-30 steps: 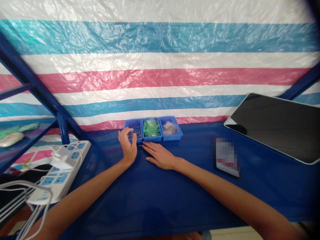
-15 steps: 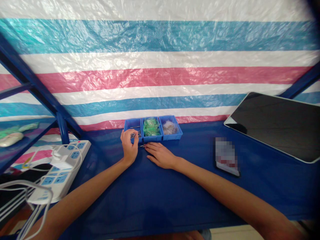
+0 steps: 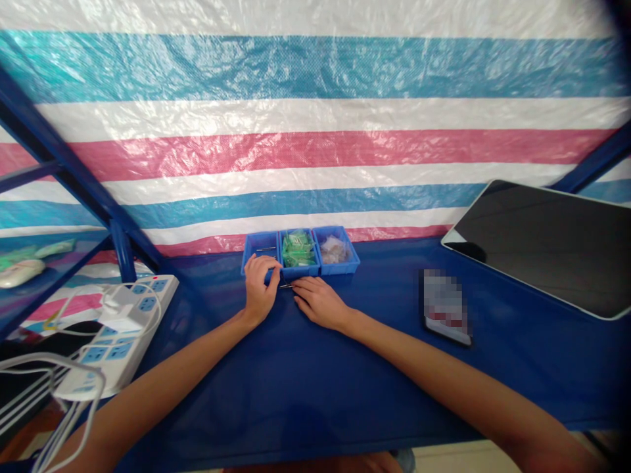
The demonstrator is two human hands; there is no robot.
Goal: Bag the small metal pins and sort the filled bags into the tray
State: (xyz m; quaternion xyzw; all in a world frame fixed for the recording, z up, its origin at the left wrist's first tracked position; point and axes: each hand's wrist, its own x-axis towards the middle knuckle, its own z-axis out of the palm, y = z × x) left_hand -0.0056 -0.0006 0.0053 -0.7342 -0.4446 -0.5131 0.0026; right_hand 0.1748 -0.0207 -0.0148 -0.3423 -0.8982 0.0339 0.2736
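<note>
Three small blue bins stand in a row at the back of the blue table. The left bin holds small metal pins, the middle bin green pieces, the right bin pale pieces. My left hand rests over the front of the left bin with fingers curled together; what they hold is hidden. My right hand lies just in front of the middle bin, fingers bent, its fingertips touching a thin metal pin on the table between the two hands.
A phone lies to the right of my right forearm. A dark tablet leans at the far right. A white power strip with cables sits at the left, beside a blue shelf frame. A striped tarp backs the table.
My left hand went from open beside the left bin to curled over its front. My right hand drew its fingers in and slid slightly right, toward the pin.
</note>
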